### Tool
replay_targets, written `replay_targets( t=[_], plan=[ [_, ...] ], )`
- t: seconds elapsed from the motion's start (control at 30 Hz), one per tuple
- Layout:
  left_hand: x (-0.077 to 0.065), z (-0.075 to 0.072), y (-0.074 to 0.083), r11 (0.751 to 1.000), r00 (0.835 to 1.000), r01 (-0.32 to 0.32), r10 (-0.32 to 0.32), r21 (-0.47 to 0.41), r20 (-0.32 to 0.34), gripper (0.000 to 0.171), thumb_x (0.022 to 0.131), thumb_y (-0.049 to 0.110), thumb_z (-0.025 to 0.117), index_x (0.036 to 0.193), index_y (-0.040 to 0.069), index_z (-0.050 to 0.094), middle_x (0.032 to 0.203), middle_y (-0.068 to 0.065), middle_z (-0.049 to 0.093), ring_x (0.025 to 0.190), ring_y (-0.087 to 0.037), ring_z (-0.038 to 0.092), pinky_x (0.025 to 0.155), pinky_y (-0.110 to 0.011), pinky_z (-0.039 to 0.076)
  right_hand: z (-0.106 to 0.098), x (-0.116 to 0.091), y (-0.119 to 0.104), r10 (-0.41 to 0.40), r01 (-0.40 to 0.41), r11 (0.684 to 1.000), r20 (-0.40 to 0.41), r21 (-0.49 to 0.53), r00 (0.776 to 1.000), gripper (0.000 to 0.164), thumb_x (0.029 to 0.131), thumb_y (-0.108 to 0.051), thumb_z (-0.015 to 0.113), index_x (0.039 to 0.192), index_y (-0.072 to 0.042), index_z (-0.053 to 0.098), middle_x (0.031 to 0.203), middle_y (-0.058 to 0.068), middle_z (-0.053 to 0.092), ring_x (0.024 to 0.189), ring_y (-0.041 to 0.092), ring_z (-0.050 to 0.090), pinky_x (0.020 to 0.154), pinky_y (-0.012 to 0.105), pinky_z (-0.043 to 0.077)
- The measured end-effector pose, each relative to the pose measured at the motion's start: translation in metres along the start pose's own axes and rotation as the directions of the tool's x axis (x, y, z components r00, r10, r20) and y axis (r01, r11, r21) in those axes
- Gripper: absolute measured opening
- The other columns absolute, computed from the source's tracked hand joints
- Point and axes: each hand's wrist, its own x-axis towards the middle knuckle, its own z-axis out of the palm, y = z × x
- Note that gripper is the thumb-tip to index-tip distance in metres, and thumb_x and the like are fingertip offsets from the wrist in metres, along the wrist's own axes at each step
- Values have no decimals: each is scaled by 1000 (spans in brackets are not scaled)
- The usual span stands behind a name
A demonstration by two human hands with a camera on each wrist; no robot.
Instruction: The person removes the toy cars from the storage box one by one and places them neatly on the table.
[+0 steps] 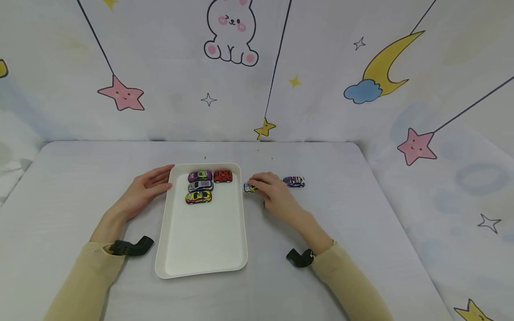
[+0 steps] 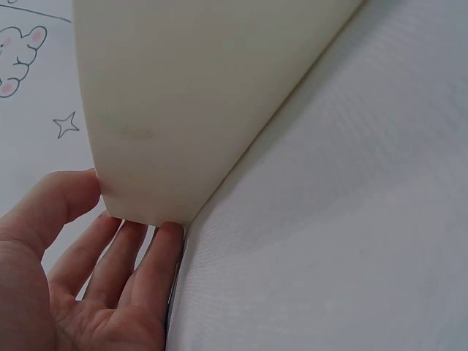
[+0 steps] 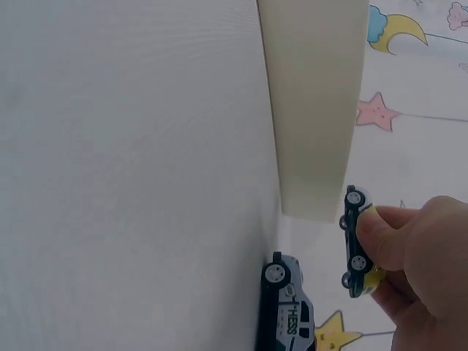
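Note:
My right hand (image 1: 279,196) pinches a small yellow-and-white toy car (image 3: 355,238) between thumb and fingers, raised just beside the tray's right wall. A white toy car (image 3: 291,311) lettered HESS stands on the table below that hand. Along the left rim of the white tray (image 1: 205,240), the fingertips of my left hand (image 1: 140,191) touch the wall near its far corner. Inside the tray are a purple-and-green car (image 1: 200,176), a red car (image 1: 222,176), a silver-and-blue car (image 1: 200,186) and a yellow-and-red car (image 1: 198,197).
A purple-and-white toy car (image 1: 294,181) stands on the table, right of my right hand. White cloth (image 1: 341,214) covers the tabletop. Behind it hangs a curtain (image 1: 176,89) printed with stars, a moon and a rabbit. Each wrist carries a dark camera mount (image 1: 132,246).

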Motion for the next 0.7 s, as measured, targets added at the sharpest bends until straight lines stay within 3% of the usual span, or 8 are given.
replay_targets(
  t=[0.7],
  plan=[
    [-1,1,2,1000,1000,5,-5,24,-10,62,100,18,63,155,9,36,157,-23,36,139,-9,43,97,-8,43,-24,-45,38,57,-55,998,-130,14,990,35,82,16,71,114,1,72,116,15,68,107,29,62,87,43,56]
  ],
)
